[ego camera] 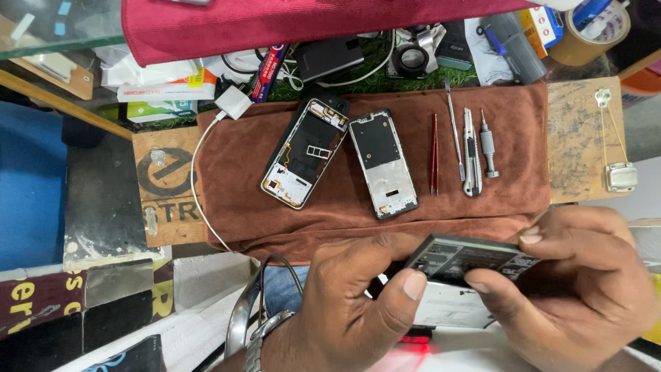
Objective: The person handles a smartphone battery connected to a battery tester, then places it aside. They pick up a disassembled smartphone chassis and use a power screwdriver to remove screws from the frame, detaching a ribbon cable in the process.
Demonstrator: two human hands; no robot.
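Note:
Both hands hold a flat dark phone battery [468, 260] near the bottom of the view. My left hand [351, 303] pinches its left end with thumb and fingers. My right hand [578, 289] grips its right side, thumb on the top face. Beyond them, on a brown cloth [241, 158], lie an opened phone body [304, 153] with bare internals and a second phone frame [383, 164], side by side. To their right on the cloth lie red tweezers [434, 155], a thin metal pry tool [453, 131], a utility knife [471, 153] and a small screwdriver [488, 145].
A white charger plug [233, 102] with its cable runs off the cloth's left edge. A red cloth [275, 24], a dark power bank [329, 56], a magnifier loupe [413, 58], tape roll [597, 31] and boxes crowd the far side. A wooden board [585, 138] lies at right.

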